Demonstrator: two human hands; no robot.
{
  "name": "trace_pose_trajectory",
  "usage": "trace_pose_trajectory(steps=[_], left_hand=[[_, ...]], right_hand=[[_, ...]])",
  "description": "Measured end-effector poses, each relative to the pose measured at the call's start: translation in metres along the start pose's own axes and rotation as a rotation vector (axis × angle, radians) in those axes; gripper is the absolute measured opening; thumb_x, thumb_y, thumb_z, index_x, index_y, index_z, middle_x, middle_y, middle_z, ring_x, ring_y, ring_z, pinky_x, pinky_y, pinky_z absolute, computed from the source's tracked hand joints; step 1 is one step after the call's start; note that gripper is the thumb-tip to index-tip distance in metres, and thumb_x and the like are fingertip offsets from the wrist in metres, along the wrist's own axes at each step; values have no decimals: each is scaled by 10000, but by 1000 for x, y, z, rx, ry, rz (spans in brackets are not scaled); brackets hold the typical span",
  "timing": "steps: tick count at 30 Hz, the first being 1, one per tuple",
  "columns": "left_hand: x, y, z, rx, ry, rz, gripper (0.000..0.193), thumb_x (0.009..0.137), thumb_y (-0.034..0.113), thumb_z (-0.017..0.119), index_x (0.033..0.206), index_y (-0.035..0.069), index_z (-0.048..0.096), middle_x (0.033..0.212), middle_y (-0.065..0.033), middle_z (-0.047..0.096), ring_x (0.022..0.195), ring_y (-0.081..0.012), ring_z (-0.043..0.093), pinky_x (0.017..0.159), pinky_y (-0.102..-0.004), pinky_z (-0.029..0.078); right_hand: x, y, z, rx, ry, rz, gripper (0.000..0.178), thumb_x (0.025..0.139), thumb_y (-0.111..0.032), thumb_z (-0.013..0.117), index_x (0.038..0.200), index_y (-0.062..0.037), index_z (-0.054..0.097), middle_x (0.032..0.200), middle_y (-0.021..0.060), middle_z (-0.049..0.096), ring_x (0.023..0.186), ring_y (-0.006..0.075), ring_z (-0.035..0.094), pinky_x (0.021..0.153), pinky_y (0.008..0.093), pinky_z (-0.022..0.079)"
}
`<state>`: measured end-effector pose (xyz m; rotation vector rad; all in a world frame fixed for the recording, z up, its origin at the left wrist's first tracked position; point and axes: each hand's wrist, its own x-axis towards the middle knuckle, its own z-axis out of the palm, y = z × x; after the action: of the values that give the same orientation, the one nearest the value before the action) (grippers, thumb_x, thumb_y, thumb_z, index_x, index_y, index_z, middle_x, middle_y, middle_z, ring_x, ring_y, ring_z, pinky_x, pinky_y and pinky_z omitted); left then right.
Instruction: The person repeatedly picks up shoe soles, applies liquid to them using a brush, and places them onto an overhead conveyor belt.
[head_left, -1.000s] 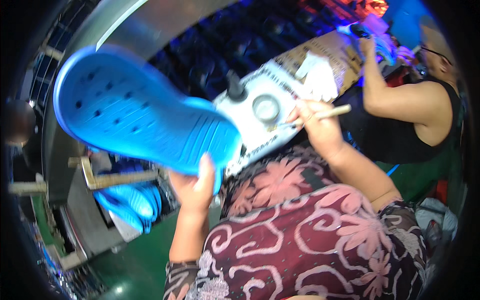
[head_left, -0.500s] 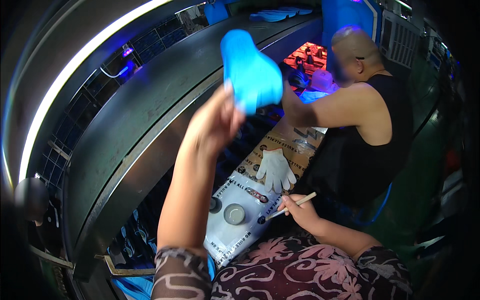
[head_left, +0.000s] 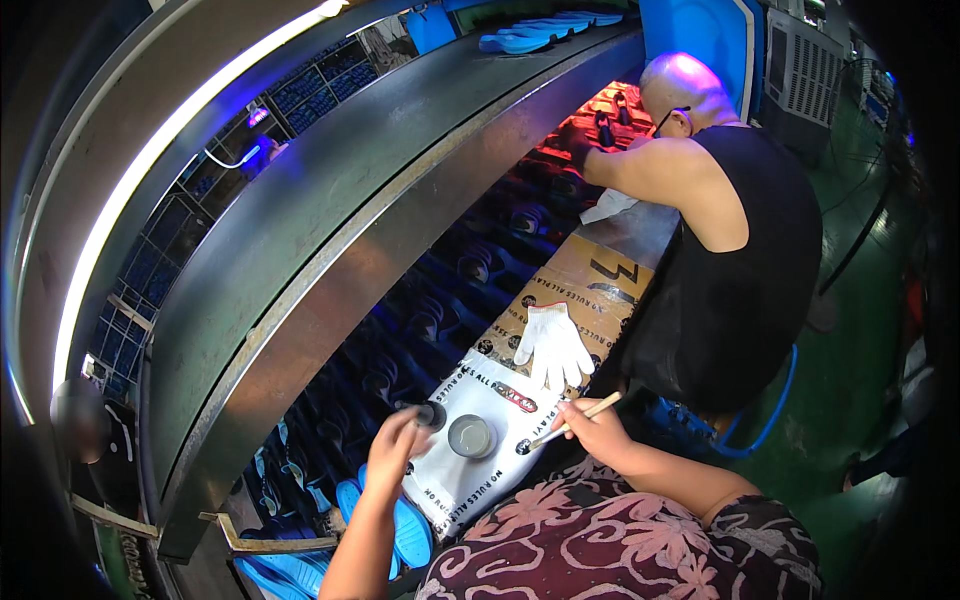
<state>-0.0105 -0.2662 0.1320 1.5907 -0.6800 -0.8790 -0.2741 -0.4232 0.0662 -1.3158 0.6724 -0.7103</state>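
My right hand (head_left: 592,428) grips a thin brush (head_left: 602,405) with a pale wooden handle, its bristle end pointing down toward the white-covered surface. My left hand (head_left: 398,448) is empty, fingers apart and partly blurred, beside a dark round container (head_left: 430,414). Between my hands stands a grey cup (head_left: 472,437) holding some greyish liquid. A white knitted glove (head_left: 553,346) lies just beyond the cup. Blue shoe soles (head_left: 408,530) rest low at the left, beside my left forearm. Several more blue soles (head_left: 520,40) lie on top of the long dark machine housing.
The curved metal housing (head_left: 330,230) runs along the left, over rows of dark shoe parts (head_left: 430,315). A co-worker in a black sleeveless top (head_left: 750,300) leans in at the right, arms reaching under the red-lit opening (head_left: 605,110). A blue hose (head_left: 770,425) hangs behind them.
My left hand has come down from above the housing to beside the cup, and the blue sole it held is gone from it. My right hand stays with the brush.
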Motion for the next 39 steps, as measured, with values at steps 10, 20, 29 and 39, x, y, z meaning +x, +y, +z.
trace_pose_trajectory(steps=[10, 20, 29, 39], left_hand=[[-109, -176, -109, 1250, 416, -210, 434, 691, 159, 626, 1077, 30, 477, 1000, -211, 611, 852, -384, 611, 718, -444, 498], [-112, -147, -106, 1154, 461, -380, 573, 697, 251, 646, 1161, 21, 399, 849, -204, 657, 769, -373, 647, 676, -462, 502], [-143, -167, -116, 960, 388, -443, 507, 738, 194, 611, 1140, -56, 428, 763, -206, 642, 718, -361, 643, 661, -410, 517], [-148, -120, -84, -696, 122, -377, 484, 825, 184, 610, 1207, -33, 406, 938, -122, 578, 663, -172, 597, 592, -295, 539]], right_hand=[[-3, 6, 65, -69, -181, -57, 312, 937, -252, 524, 758, -43, 672, 618, -2, 559, 585, 72, 493, 560, 231, 415], [-12, 6, 70, -192, -69, 27, 327, 939, -229, 514, 736, -10, 646, 666, 24, 607, 574, 66, 485, 562, 209, 405], [-11, 3, 83, -192, -128, 74, 356, 950, -277, 505, 743, -18, 635, 730, 40, 625, 625, 71, 480, 598, 206, 397], [-4, -14, 93, -138, -215, 45, 367, 932, -320, 534, 741, -29, 646, 662, 7, 532, 653, 76, 472, 618, 208, 372]])
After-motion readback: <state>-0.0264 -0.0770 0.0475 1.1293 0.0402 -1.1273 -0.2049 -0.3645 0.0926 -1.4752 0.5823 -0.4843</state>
